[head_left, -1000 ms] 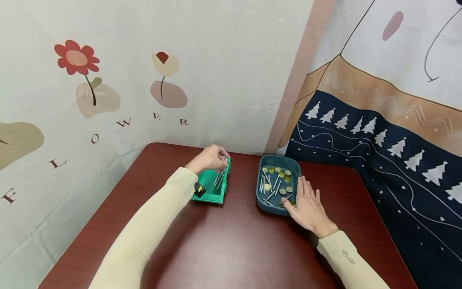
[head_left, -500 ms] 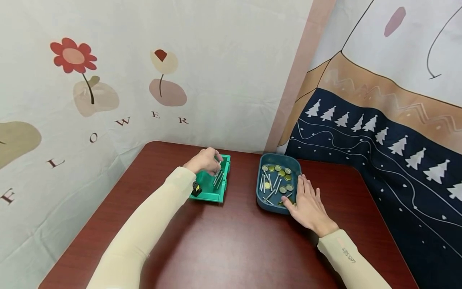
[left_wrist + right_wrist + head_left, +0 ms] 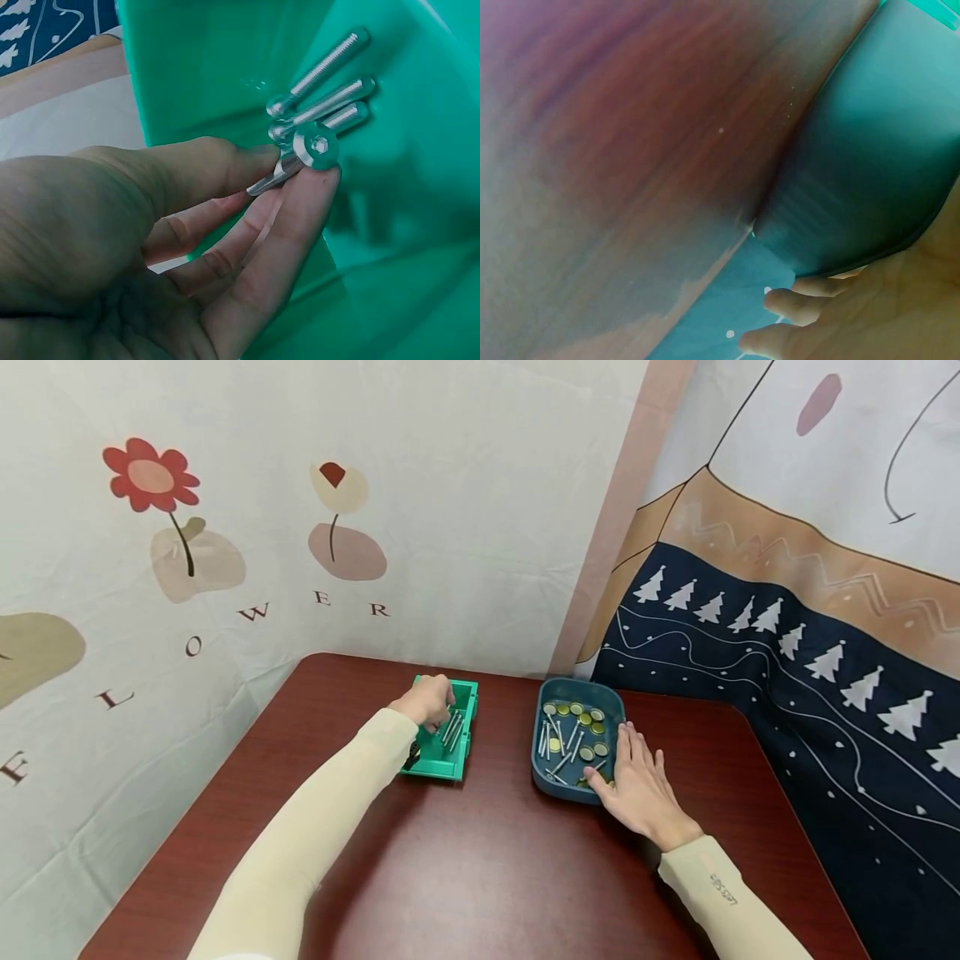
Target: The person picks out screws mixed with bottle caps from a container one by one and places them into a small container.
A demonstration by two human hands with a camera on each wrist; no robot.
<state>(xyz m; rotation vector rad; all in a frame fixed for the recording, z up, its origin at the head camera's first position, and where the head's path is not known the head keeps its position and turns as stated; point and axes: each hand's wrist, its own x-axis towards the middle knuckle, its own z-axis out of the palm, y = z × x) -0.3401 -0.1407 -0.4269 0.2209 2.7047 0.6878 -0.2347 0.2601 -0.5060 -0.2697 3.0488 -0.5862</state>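
Note:
My left hand point(image 3: 427, 700) is inside the green bin point(image 3: 438, 768), over its left part. In the left wrist view, thumb and fingertips pinch a hex-socket bolt point(image 3: 316, 146), its round head facing the camera. Several more silver bolts point(image 3: 453, 730) lie side by side on the bin floor, just beyond the fingertips. My right hand point(image 3: 641, 789) rests with straight fingers along the right side of the blue tray point(image 3: 542, 777), the thumb over its rim. Loose bolts point(image 3: 576, 745) and round gold-rimmed caps point(image 3: 587, 753) are spread in that tray; the thumb hides a few.
Both containers stand near the back of a dark red wooden table point(image 3: 480, 860), with a strip of tabletop between them. A printed cloth point(image 3: 480, 527) hangs behind the table, and a dark blue one with white trees point(image 3: 720, 677) hangs at the right.
My left hand has moved from the bin's right side leftwards and lower, with a bolt in its fingers. The right hand and the blue tray stay in place.

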